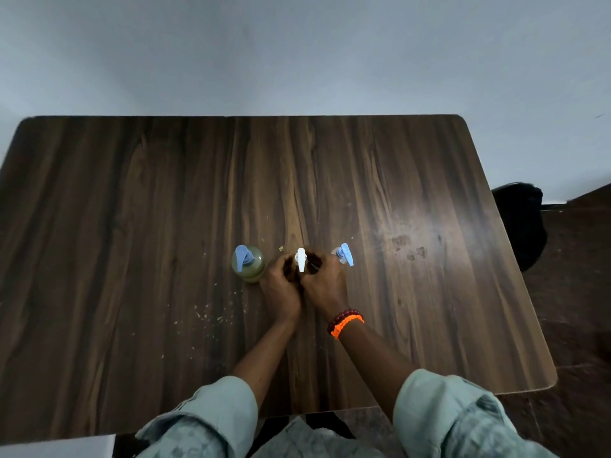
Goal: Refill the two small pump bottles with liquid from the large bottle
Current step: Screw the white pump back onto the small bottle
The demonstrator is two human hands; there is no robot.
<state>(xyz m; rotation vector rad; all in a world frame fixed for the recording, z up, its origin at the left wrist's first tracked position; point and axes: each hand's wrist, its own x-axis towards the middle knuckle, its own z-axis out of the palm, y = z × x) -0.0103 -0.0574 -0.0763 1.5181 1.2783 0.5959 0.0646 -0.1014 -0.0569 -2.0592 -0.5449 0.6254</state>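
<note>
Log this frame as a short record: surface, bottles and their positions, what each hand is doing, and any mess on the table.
surface: dark wood-grain table
large bottle: greenish liquid, blue pump, upright, left of the hands
middle bottle: white pump, body hidden by the hands
right bottle: small clear bottle with blue pump, upright, just past the right hand
left hand: wrapped around the middle bottle
right hand: on the same bottle; bracelets at wrist
mess: pale crumbs near the left forearm
pump status: on or off, cannot tell

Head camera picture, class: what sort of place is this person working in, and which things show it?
Probably a plain indoor room, perhaps an office or classroom. Clues: a wood-grain table against a bare pale wall, and a dark chair beside the table. Nothing marks it as a kitchen or bathroom.
</note>
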